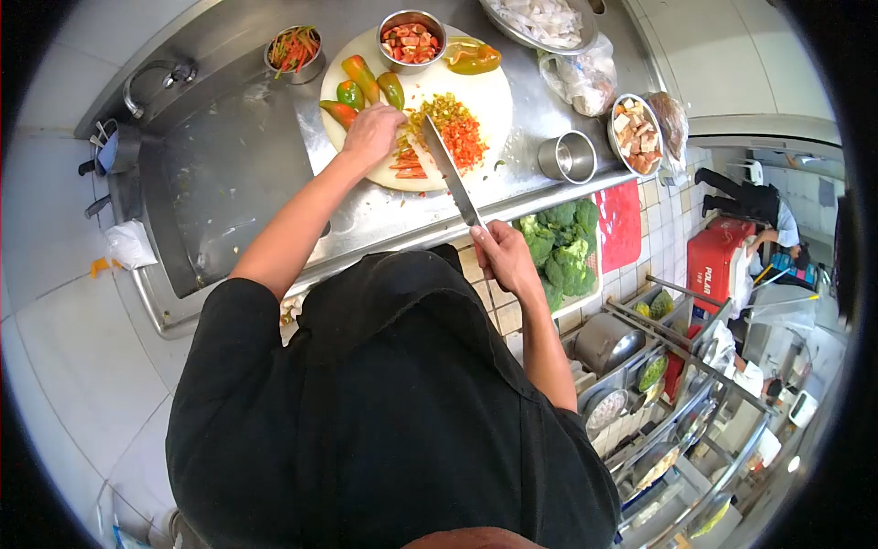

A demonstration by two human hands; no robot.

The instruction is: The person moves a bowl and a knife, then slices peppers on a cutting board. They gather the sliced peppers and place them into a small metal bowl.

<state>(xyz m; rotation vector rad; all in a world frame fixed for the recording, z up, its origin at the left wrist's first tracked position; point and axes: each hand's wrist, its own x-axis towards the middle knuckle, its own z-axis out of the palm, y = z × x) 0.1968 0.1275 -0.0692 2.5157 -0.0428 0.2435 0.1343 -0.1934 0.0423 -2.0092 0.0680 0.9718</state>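
Directions are given on a clock face centred on the white cutting board (494, 102), with twelve on the side away from the person. Just off the board at five, the right hand (506, 259) is closed around the handle of a knife (455, 179). Beyond that hand, between four and five, broccoli (569, 258) is heaped in a tray. The knife's blade is slanted over the board, its tip pointed toward the centre. Red pepper strips (411, 172) are laid near six, to the left of the blade. The left hand (377, 135) is set at eight, its fingers bent down by the strips; whether a piece is pinched under them cannot be told. Diced red and yellow-green pepper (465, 137) is spread from the middle toward four, partly crossed by the blade.

Farther in, uncut-looking peppers (363, 78) are grouped around ten. A metal bowl of red pieces (412, 41) is stood at twelve, and a cut pepper (474, 60) is placed at one.

Off the board, a metal pot (567, 157) is seen past three, with a bowl of cubes (637, 135) beyond it. Sliced strips are held in a small bowl (294, 55) near ten. Farthest off, toward four, a red cooler (718, 261) is seen beside another person (764, 203).
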